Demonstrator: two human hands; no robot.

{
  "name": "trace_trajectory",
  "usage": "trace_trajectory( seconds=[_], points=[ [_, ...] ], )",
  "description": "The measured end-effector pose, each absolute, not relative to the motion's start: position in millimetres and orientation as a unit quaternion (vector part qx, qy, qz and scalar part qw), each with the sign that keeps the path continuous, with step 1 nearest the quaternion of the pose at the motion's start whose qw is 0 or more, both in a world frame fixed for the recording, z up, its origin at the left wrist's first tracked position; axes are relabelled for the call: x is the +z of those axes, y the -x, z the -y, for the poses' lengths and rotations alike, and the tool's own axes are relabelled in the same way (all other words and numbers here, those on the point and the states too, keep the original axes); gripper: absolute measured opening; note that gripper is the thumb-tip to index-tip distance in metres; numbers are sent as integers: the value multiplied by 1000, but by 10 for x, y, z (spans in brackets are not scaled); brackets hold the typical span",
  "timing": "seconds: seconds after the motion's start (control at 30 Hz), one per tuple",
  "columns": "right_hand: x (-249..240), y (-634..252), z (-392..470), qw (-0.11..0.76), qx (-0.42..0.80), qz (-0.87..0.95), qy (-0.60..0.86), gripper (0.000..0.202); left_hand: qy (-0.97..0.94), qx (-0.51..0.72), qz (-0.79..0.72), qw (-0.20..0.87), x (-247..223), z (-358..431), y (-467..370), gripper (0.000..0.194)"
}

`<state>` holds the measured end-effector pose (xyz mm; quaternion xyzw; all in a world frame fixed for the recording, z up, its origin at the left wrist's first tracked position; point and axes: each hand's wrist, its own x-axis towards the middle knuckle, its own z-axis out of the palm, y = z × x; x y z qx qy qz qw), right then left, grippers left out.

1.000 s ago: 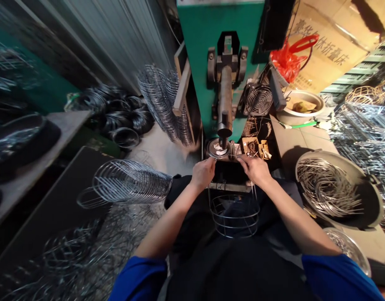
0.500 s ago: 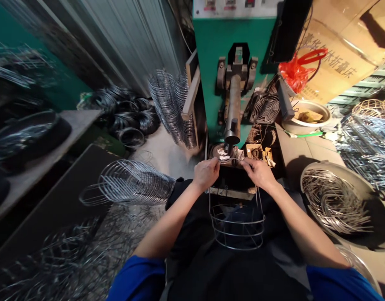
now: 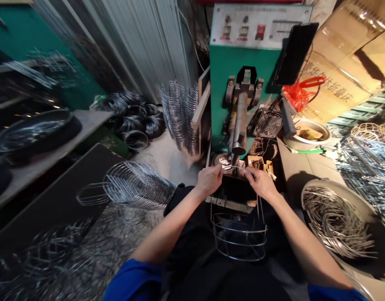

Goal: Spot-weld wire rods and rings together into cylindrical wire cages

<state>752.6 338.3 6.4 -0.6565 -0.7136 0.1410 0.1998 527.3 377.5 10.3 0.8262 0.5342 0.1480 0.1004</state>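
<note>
My left hand (image 3: 209, 180) is closed, pinching a thin metal wire at the front of the green machine (image 3: 225, 90). On the other side, my right hand (image 3: 260, 183) pinches the same wire between thumb and fingers. The wire looks joined to a small wire basket (image 3: 239, 258), which hangs below my hands over my lap. Between my hands, the wire is under the tip of the machine's round metal arm (image 3: 241, 121). White scraps (image 3: 224, 162) lie on the round base there. The exact wire ends inside my fingers are hidden.
Left of my lap lies a stack of bent wire frames (image 3: 134, 184); more wire rings (image 3: 175, 115) stand behind it. A basin of cut wires (image 3: 337, 221) is at my right, before a heap of wire pieces (image 3: 368, 159). A dark phone-like slab (image 3: 296, 54) sticks out beside the machine.
The view has tilted upward, so the machine's control panel now shows more fully. Both hands keep their grip on the wire under the arm's tip, with the basket still hanging below.
</note>
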Motion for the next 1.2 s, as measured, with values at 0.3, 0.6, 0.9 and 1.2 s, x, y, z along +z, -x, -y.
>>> trace_trajectory(
  seconds=[0.3,0.6,0.9,1.2],
  points=[
    [75,-7549,-3419,197,131,711,663,39,-825,154,-533,105,94,-3802,-5294,24],
    [86,-7527,-3424,193,124,716,659,36,-829,151,-528,105,69,-3821,-5276,23],
    [98,-7527,-3437,193,144,712,660,36,-828,149,-528,116,96,-3818,-5281,24],
    [-4,-7518,-3420,224,137,698,666,36,-828,147,-528,119,90,-3803,-5278,25]
  ],
)
